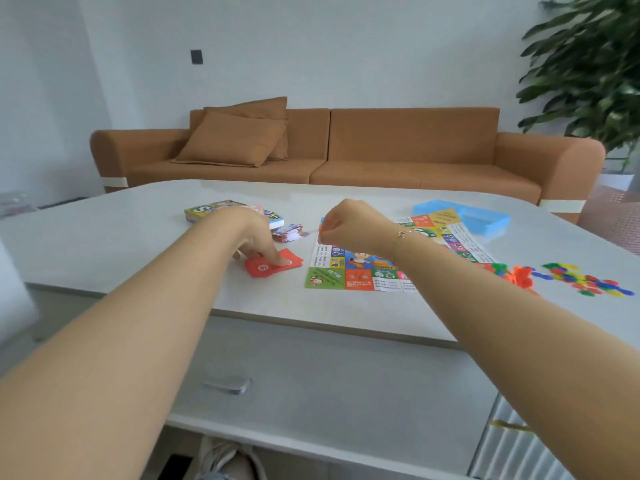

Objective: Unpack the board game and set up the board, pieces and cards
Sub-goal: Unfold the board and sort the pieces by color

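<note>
Only the head cam here. The left hand [256,239] is down on the white table [138,237], fingertips pressing on a small stack of red cards [266,266] that's fanned a bit, just left of the board. Fingers look mostly straight, pressing rather than gripping.

The right hand [349,225] is raised over the far left edge of the game board [363,268], fingers curled in a pinch. There's a sliver of something red/pink at the fingertips, but it's too small and blurry for me to say what it is.

The board lies flat and unfolded, mid-table. The game box [207,210] sits behind the left hand, with a messy little pile of paper money [289,233] just beside it. A blue plastic tray [485,216] is at the far right corner of the board. To the right of the board there's an orange piece cluster [517,276] and a scatter of coloured chips [585,278].

Brown sofa [381,150] behind the table, potted plant [588,64] in the right corner.
</note>
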### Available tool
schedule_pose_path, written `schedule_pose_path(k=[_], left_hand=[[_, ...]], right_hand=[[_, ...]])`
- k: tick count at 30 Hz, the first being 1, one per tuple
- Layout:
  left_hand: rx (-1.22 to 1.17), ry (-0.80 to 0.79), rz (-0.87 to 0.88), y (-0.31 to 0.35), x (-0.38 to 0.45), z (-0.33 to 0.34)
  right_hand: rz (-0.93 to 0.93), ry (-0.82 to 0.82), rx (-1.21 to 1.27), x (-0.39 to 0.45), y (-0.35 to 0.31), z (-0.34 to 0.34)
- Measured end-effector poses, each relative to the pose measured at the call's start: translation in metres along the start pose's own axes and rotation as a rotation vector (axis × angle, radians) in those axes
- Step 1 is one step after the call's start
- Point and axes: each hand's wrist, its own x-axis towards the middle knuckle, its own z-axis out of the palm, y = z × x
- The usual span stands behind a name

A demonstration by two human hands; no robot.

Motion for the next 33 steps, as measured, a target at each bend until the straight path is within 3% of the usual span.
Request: schedule_pose_path(k=[5, 9, 18, 25, 33], left_hand=[[-0.055, -0.053, -0.038, -0.007, 0.005, 0.002], [-0.094, -0.09, 0.036, -0.006, -0.003, 0.002], [-0.285, 0.053, 0.546, 0.032, -0.057, -0.007], [-0.062, 0.085, 0.763, 0.086, -0.077, 0.031], [0.071, 0.128, 0.853, 0.103, -0.082, 0.077]], right_hand=[[0.002, -0.024, -0.004, -0.005, 0.002, -0.002], [-0.004, -0.021, 0.026, -0.01, 0.004, -0.011], [0.048, -0.007, 0.135, -0.045, 0.018, -0.054], [0.081, -0.002, 0.122, -0.101, 0.029, -0.09], [0.264, -0.096, 0.187, -0.154, 0.067, -0.066]])
